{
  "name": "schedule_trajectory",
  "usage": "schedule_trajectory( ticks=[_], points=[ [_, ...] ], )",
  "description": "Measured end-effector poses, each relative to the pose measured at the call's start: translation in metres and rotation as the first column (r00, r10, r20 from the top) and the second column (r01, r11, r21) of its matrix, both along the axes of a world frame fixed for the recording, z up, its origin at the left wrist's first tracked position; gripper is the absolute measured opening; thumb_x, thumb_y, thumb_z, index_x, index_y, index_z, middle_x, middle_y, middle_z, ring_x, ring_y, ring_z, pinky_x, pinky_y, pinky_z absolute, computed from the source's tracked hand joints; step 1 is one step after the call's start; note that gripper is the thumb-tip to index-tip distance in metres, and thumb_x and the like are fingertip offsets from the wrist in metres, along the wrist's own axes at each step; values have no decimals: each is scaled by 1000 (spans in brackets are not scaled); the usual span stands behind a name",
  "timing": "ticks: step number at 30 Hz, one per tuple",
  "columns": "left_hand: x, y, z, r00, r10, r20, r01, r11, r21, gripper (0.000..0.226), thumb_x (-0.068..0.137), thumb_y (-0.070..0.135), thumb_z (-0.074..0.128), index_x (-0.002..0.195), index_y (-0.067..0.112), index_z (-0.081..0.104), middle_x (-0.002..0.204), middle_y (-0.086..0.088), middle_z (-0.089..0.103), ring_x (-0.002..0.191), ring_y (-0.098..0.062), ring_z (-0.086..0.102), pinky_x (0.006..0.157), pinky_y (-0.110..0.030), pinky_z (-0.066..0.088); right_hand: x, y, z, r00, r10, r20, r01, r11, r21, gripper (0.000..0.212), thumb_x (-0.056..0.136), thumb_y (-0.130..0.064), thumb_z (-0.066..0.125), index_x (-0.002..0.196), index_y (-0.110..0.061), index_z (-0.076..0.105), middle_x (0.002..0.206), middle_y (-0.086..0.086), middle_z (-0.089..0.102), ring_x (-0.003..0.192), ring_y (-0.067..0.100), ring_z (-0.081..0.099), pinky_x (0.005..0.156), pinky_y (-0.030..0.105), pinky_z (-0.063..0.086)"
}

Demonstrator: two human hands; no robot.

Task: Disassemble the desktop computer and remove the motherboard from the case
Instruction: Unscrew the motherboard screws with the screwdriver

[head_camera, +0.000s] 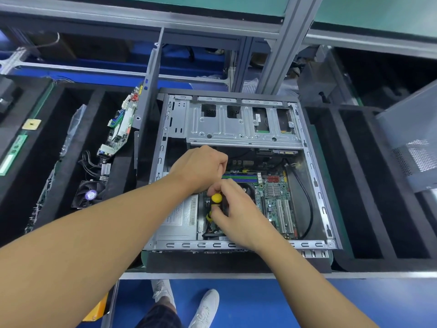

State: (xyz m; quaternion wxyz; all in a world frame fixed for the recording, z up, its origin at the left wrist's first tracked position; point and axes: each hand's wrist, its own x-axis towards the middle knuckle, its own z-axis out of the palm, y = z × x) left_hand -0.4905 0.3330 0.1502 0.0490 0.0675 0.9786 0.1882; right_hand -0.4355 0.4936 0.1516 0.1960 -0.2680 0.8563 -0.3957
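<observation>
Head view.

- The case [315, 183] lies open side up on the foam-lined bench, at its near edge. The drive cage [236, 129] fills the far end of the case.
- The motherboard [276, 200] is seated flat on the case floor, in the near right part. The power supply [179, 216] occupies the near left corner, just beside the board.
- The screwdriver [216, 198], with its yellow and black handle, is held by the right hand [238, 216], fingers wrapped round the handle from the right.
- The tool's long axis runs steeply down into the case, so it is seen nearly end-on. The tip appears to be aimed at the board's left edge, next to the power supply.
- The left hand [198, 169] is curled into a loose fist just beyond the handle top, towards the far left. Whether anything is pinched in it cannot be told.
- The right hand is judged the working hand, being on the tool and directly over the board.

Hidden or unclear:
- The screwdriver shaft and tip are covered by the right hand's fingers, as is any screw head.
- The middle of the board, including the processor area, is masked by both hands.
- The memory slots [241, 177] show only in part.
- A black cable [308, 202] loops along the case's right wall. Its ends cannot be traced.
</observation>
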Motion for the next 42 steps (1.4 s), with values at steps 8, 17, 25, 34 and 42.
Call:
schedule_trajectory(
  ticks=[8, 17, 25, 34, 42],
  points=[
    [-1, 1, -1, 999, 27, 30, -27, 1000, 0, 28, 88, 14, 43, 70, 30, 57, 75, 7, 59, 64, -14, 56, 58, -33, 48, 0, 1, -5, 997, -76, -21, 74, 995, -65, 16, 90, -26, 70, 97, -37, 60, 97, -16, 46, 85, 5, 51, 77, 16, 42],
    [-1, 0, -2, 999, 26, 27, -26, 1000, 4, 31, 85, 11, 43, 65, 32, 54, 71, 12, 57, 65, -12, 56, 56, -29, 41, 0, 3, -2, 996, -39, -81, 39, 999, -12, 32, 87, -13, 58, 111, -31, 66, 98, -47, 47, 90, -11, 46, 77, 5, 34],
    [-3, 0, -3, 998, 46, 35, -46, 999, 8, 30, 84, 11, 42, 67, 29, 58, 69, 12, 57, 63, -11, 55, 53, -28, 41, 0, 0, -2, 1000, 6, -10, -7, 998, -58, 12, 87, -34, 71, 87, -35, 59, 96, -17, 48, 86, 6, 51, 75, 22, 44],
    [-2, 1, -1, 999, 39, 27, -39, 999, -3, 30, 87, 12, 43, 67, 29, 57, 71, 10, 58, 64, -13, 56, 57, -31, 48, -1, 3, -3, 995, -26, 91, 27, 1000, -13, 28, 87, -21, 55, 107, -42, 55, 102, -15, 60, 84, 8, 55, 73, 24, 46],
    [-2, 0, -2, 998, 47, 37, -48, 999, 21, 30, 85, 12, 42, 64, 29, 56, 71, 9, 59, 63, -13, 56, 57, -32, 49, 0, -1, -1, 1000, 21, -9, -22, 999, -31, 7, 88, -32, 72, 95, -30, 72, 101, -15, 50, 96, 3, 51, 84, 18, 41]
  ],
)
